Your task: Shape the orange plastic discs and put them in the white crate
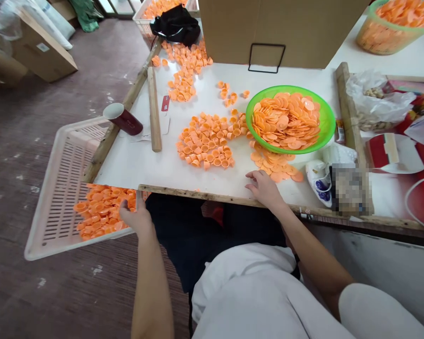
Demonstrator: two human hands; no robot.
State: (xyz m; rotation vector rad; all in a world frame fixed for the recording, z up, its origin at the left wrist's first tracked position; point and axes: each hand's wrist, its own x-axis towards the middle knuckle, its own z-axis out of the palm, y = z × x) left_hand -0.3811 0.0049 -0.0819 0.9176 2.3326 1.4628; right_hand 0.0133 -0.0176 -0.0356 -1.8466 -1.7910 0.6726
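Note:
My left hand [137, 217] is past the table's left front corner, over the near side of a pale plastic crate [51, 188]. Its thumb and fingers are apart with nothing visible in them. Below it in the crate lies a heap of orange plastic pieces [99, 214]. My right hand [264, 189] rests by the table's front edge, fingers loosely bent and apart, holding nothing I can see. Just beyond it are loose flat orange discs [273, 162], beside a green bowl [330, 127] full of such discs. Small orange cups [207, 139] lie grouped left of the bowl.
A wooden bar [154, 110] and a dark red mug [125, 120], tipped over, lie at the left. More orange cups [183, 75] spread behind. A large cardboard box [279, 28] stands at the back. Wooden strips [198, 194] edge the table. Packets and a plastic bag [378, 101] crowd the right.

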